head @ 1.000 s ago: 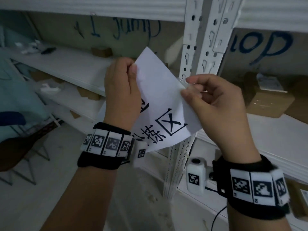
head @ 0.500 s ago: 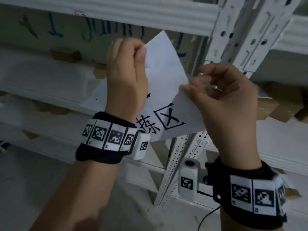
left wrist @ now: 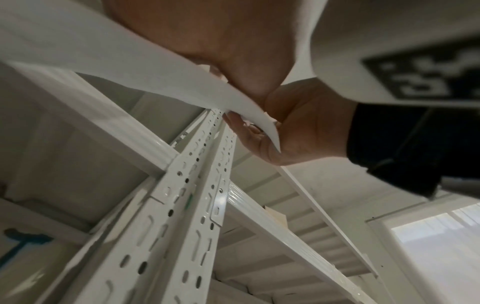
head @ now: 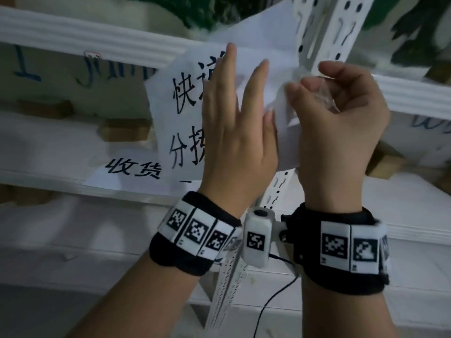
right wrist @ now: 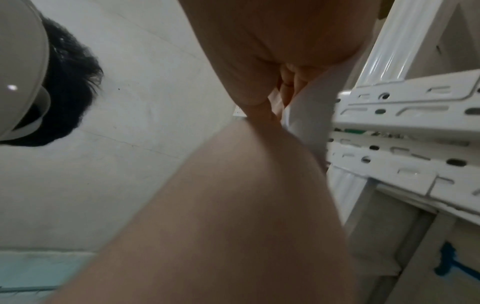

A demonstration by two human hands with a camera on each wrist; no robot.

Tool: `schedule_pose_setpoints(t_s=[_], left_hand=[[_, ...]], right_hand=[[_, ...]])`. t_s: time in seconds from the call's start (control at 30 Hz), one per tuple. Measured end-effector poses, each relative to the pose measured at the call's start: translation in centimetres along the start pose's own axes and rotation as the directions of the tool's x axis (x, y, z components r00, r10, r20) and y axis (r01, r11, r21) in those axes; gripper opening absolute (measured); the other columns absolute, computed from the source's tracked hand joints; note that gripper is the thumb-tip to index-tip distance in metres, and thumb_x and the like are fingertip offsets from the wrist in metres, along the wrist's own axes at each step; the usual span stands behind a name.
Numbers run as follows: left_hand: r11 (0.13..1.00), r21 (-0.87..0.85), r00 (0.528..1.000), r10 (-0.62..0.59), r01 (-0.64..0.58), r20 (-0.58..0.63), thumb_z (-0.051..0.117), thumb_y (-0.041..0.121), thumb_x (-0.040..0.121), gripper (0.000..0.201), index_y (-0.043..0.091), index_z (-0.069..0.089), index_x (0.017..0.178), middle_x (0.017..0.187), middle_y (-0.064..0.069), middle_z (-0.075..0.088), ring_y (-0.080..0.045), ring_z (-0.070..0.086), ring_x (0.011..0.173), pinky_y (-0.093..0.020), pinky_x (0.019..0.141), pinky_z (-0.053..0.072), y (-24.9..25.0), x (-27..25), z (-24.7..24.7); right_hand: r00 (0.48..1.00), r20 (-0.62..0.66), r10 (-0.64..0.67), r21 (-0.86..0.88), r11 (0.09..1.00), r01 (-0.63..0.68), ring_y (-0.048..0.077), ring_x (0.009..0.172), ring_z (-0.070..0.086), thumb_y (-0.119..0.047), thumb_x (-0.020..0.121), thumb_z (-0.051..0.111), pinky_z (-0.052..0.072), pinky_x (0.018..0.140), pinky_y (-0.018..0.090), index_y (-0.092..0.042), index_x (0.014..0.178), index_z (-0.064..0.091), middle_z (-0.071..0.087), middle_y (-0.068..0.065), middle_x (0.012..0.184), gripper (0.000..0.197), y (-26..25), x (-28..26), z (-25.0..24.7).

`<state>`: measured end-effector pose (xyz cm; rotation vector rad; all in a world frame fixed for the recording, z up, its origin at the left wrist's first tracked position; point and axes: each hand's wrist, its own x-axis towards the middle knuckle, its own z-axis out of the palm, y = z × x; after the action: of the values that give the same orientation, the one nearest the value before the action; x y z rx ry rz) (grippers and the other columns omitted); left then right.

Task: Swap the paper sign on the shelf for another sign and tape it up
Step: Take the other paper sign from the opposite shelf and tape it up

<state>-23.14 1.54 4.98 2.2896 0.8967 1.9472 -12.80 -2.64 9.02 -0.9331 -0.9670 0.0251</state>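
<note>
A white paper sign point(head: 185, 113) with black characters stands upright against the shelf beam point(head: 85, 37) and the slotted white post point(head: 327, 37). My left hand point(head: 231, 132) lies flat on its middle with straight fingers and presses it to the shelf. My right hand point(head: 310, 81) is curled and pinches the sign's crumpled right edge; a scrap of clear tape point(head: 324, 101) shows inside its fingers. In the left wrist view the paper point(left wrist: 130, 67) bends over the right hand point(left wrist: 298, 127). The right wrist view shows the paper point(right wrist: 306, 115) beside the post.
A second sign point(head: 134, 167) with black characters lies flat on the shelf board below left. Small cardboard boxes point(head: 124, 129) sit further back. A cardboard panel with blue writing point(head: 24, 69) lines the back. Another shelf board point(head: 402, 211) runs to the right.
The sign has gone up from in front of me to the beam and post. My left hand has stopped gripping its top and now lies flat on it. My right hand still pinches the edge.
</note>
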Motion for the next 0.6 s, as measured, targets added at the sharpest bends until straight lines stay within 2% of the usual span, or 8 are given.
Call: schedule_pose_setpoints(t_s=[0.07,0.17,0.27,0.4,0.5,0.6], left_hand=[[1.000,0.001,1.000,-0.009,0.009,0.006,0.048,0.013,0.108,0.049,0.002,0.049,0.156,0.170,-0.031,0.023,-0.044,0.021,0.162,-0.061,0.130,0.017,0.7,0.3,1.1],[1.000,0.017,0.999,0.011,-0.011,0.033,0.047,0.020,0.111,0.049,0.006,0.048,0.158,0.172,-0.030,0.022,-0.044,0.018,0.163,-0.064,0.128,0.015,1.8,0.2,2.8],[1.000,0.017,0.997,0.019,-0.020,0.069,0.045,0.023,0.112,0.050,0.008,0.047,0.160,0.173,-0.028,0.019,-0.043,0.015,0.164,-0.065,0.128,0.014,2.3,0.2,4.4],[0.999,0.025,0.996,0.022,-0.025,0.091,0.045,0.021,0.112,0.049,0.009,0.047,0.159,0.174,-0.027,0.017,-0.042,0.013,0.165,-0.065,0.129,0.012,2.5,0.1,6.3],[0.999,0.021,0.992,0.035,-0.038,0.123,0.049,0.013,0.110,0.049,0.009,0.047,0.159,0.175,-0.026,0.014,-0.042,0.011,0.165,-0.065,0.129,0.013,3.0,0.2,7.9],[0.990,0.028,0.970,0.132,-0.141,0.202,0.051,-0.009,0.101,0.062,0.007,0.045,0.160,0.176,-0.024,0.016,-0.041,0.011,0.165,-0.062,0.132,0.008,3.8,0.4,9.6]], right_hand=[[0.999,-0.051,-0.009,-0.004,1.000,0.008,0.021,0.094,0.079,-0.001,0.087,0.086,0.067,0.091,0.034,-0.009,0.111,0.072,0.079,0.021,0.105,0.029,0.3,0.6,-1.0],[0.996,-0.090,-0.010,-0.005,1.000,0.009,0.015,0.088,0.074,0.001,0.087,0.084,0.066,0.088,0.030,-0.006,0.112,0.071,0.078,0.024,0.103,0.029,1.0,1.7,-2.5],[0.995,-0.095,-0.002,0.044,0.999,0.006,0.017,0.089,0.074,0.003,0.088,0.084,0.066,0.088,0.031,-0.006,0.112,0.070,0.077,0.027,0.105,0.030,1.6,3.0,-3.8],[0.992,-0.128,-0.022,0.072,0.997,0.032,0.016,0.089,0.072,0.006,0.088,0.082,0.063,0.086,0.026,-0.005,0.110,0.068,0.073,0.013,0.095,0.029,2.9,4.3,-5.0],[0.987,-0.160,-0.021,0.063,0.998,0.032,0.017,0.090,0.073,0.005,0.088,0.083,0.065,0.089,0.031,-0.003,0.109,0.069,0.074,0.016,0.097,0.027,4.0,4.9,-5.9],[0.981,-0.195,-0.001,0.062,0.998,0.014,0.016,0.092,0.074,0.003,0.087,0.085,0.065,0.092,0.034,-0.003,0.108,0.070,0.075,0.012,0.097,0.027,5.1,5.7,-7.2]])
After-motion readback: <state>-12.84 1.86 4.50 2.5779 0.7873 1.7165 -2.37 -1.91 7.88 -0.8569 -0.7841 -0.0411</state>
